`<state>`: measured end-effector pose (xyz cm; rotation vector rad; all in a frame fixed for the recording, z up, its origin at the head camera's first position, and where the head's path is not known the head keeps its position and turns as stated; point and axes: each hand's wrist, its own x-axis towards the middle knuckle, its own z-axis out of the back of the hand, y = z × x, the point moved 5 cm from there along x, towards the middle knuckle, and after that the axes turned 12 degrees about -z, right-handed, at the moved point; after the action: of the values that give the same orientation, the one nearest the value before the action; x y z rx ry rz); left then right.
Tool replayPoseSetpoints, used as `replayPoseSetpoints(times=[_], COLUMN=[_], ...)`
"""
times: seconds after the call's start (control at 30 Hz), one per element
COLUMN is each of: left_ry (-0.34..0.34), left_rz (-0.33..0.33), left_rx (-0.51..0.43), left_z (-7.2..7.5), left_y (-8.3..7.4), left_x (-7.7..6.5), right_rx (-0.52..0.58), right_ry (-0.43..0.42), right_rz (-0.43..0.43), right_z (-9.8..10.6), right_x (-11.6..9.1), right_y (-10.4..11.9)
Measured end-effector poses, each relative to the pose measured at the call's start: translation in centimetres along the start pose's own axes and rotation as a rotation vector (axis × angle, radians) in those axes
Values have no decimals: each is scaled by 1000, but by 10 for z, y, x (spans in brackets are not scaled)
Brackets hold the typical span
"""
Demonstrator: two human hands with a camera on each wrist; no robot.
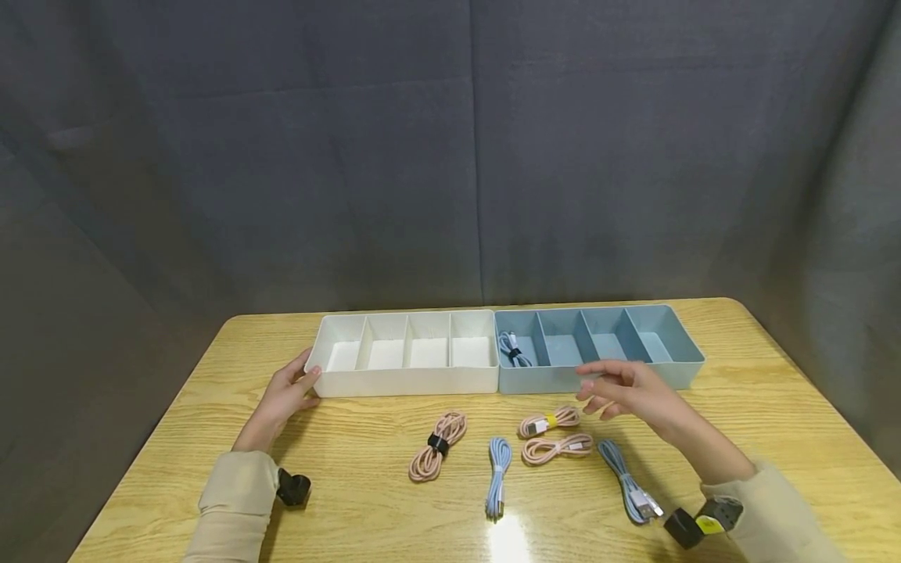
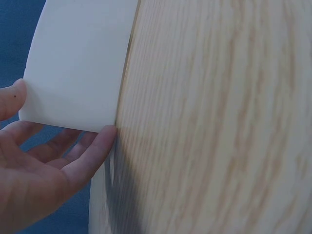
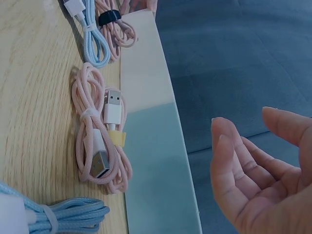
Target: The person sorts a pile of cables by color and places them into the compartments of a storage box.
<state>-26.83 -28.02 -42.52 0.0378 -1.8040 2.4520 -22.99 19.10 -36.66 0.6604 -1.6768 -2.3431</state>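
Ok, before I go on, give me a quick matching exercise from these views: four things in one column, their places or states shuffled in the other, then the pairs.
Things
1. Left hand
2. Right hand
3. Blue cable with black tie
4. Pink cable with black tie

Places or states
A. On the table, in front of the white tray
B. In the air, holding nothing
C. Holding the white tray's left end
D. In the blue tray's leftmost compartment

Pairs: 1-C, 2-B, 3-D, 4-A
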Motion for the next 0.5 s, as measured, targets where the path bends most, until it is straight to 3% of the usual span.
replayPoseSetpoints(times=[0.2, 0.5], left_ry=[0, -2], left_rz=[3, 8], left_rx=[5, 5], left_z=[-1, 1], left_y=[0, 1], left_x=[1, 2], right_rx=[-48, -70], right_ry=[11, 13], right_rz=[66, 44], right_z=[0, 4], right_x=[-13, -26], right_y=[2, -7])
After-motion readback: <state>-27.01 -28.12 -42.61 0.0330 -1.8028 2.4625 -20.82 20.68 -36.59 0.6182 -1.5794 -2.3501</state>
